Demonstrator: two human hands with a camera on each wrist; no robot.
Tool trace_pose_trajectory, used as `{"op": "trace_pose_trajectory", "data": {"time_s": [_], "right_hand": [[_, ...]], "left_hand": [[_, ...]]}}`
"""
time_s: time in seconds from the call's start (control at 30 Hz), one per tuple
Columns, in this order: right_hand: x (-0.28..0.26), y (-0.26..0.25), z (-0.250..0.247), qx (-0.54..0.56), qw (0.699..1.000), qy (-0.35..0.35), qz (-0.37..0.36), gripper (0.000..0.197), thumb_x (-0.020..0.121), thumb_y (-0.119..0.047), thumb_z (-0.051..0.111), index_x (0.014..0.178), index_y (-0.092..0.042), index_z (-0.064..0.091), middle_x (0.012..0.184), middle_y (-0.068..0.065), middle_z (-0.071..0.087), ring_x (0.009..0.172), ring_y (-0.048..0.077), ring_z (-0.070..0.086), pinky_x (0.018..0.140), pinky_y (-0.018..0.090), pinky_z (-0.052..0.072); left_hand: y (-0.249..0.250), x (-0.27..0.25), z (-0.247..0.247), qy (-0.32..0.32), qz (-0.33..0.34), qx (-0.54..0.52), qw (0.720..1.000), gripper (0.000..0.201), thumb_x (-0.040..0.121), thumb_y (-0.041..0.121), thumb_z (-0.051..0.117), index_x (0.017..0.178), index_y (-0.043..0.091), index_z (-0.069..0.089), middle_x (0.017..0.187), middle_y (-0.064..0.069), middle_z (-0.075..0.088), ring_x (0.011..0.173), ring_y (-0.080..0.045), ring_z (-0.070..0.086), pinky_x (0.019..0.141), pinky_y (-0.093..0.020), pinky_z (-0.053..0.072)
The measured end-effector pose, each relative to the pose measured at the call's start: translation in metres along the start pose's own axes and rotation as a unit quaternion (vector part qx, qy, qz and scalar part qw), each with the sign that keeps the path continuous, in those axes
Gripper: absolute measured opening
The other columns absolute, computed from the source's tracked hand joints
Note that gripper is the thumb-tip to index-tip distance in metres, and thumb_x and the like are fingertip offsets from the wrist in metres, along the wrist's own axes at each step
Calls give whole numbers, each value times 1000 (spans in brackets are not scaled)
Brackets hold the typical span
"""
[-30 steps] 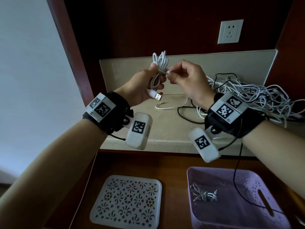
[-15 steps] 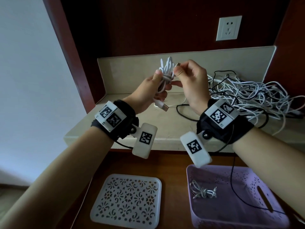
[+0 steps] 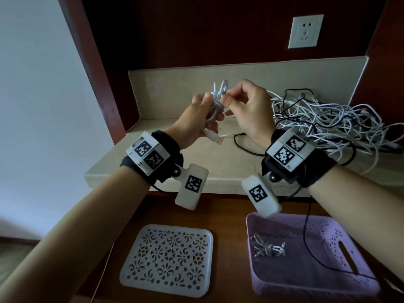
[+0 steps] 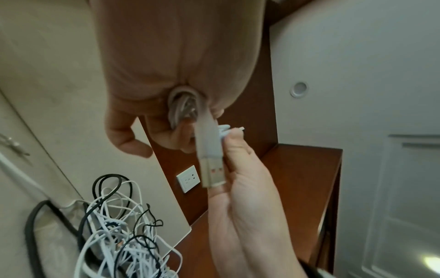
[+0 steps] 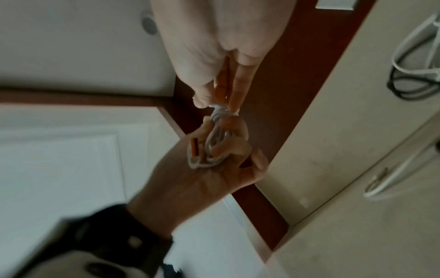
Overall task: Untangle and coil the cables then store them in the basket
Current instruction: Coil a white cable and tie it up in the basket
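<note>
Left hand (image 3: 197, 119) fingers clamped round white coil (image 3: 216, 101) held above counter (image 3: 229, 162), USB plug (image 3: 215, 138) dangling below, right hand (image 3: 249, 110) pinching its wrapped end at top; tangle (image 3: 328, 121) on counter at right, one coiled cable (image 3: 267, 249) in basket (image 3: 341, 287).

Lighting is dim and soft throughout. Head view is sharp centrally, with wide-angle bending at edges. Both wrist views are grainy, motion-blurred, heavily distorted; near skin is out of focus.
</note>
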State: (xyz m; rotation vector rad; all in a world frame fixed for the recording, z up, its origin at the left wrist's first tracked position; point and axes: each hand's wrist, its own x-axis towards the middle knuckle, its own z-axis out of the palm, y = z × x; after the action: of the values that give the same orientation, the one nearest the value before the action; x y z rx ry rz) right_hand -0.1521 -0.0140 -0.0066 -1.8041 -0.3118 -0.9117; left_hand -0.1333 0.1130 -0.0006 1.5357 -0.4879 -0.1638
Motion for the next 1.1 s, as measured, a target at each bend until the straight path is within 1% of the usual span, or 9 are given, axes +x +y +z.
{"op": "trace_pose_trajectory", "data": {"time_s": [0.13,0.3,0.43,0.5,0.63,0.77,0.87,1.0,1.1], "right_hand": [[-6,8,0,-53,997,-3,-50,14,80,-16,70,77,-8,59,66,-19,53,62,-7,53,64,14,44],[-5,10,1,8,999,27,30,26,83,-11,68,68,-23,51,69,-6,60,64,10,61,63,23,51],[-5,4,-1,158,979,27,125,17,88,-3,61,75,-11,54,73,7,64,60,12,65,63,29,57],[-3,0,-3,155,981,9,120,18,89,-1,59,75,-10,53,74,8,63,59,11,66,62,28,58],[3,-9,-6,97,990,-23,98,21,89,-3,60,73,-16,54,75,6,65,67,17,67,69,31,58],[2,-12,0,59,994,-27,83,22,87,-7,62,71,-20,55,79,11,67,74,27,68,73,42,58],[-1,-16,2,108,989,-17,104,21,90,-4,58,73,-16,54,76,9,65,69,22,67,70,38,58],[-2,-23,2,273,944,18,183,20,92,0,51,74,-7,50,69,7,56,58,14,58,66,27,56],[1,-28,0,269,943,12,195,22,92,1,51,71,-7,50,66,6,54,51,12,54,64,29,55]], "left_hand": [[-6,-6,8,41,59,87,994,17,104,25,25,111,9,28,76,-3,50,46,0,49,44,-17,38],[-5,-9,9,28,110,126,986,9,104,16,25,113,16,27,78,-6,54,43,0,50,43,-15,39],[-5,-12,5,-17,108,111,988,15,105,16,21,118,18,29,84,-6,55,58,-5,52,52,-17,43],[-7,-13,3,-20,118,113,986,18,105,15,20,119,17,29,86,-5,54,64,-1,54,57,-18,45],[-5,-15,1,-20,124,94,988,18,105,15,21,116,22,34,86,-4,53,72,-8,51,60,-21,45],[1,-15,5,19,108,73,991,9,101,14,36,99,19,43,75,-7,51,53,-12,46,46,-21,39],[2,-12,8,46,137,95,985,5,99,19,47,98,15,44,70,-5,51,46,-10,46,43,-22,40],[4,-10,9,55,124,43,990,8,100,15,42,92,14,42,69,-4,47,43,-12,45,50,-30,46],[4,-10,7,39,114,-33,992,5,101,12,34,97,10,36,70,-7,44,38,-9,39,51,-29,47]]}}
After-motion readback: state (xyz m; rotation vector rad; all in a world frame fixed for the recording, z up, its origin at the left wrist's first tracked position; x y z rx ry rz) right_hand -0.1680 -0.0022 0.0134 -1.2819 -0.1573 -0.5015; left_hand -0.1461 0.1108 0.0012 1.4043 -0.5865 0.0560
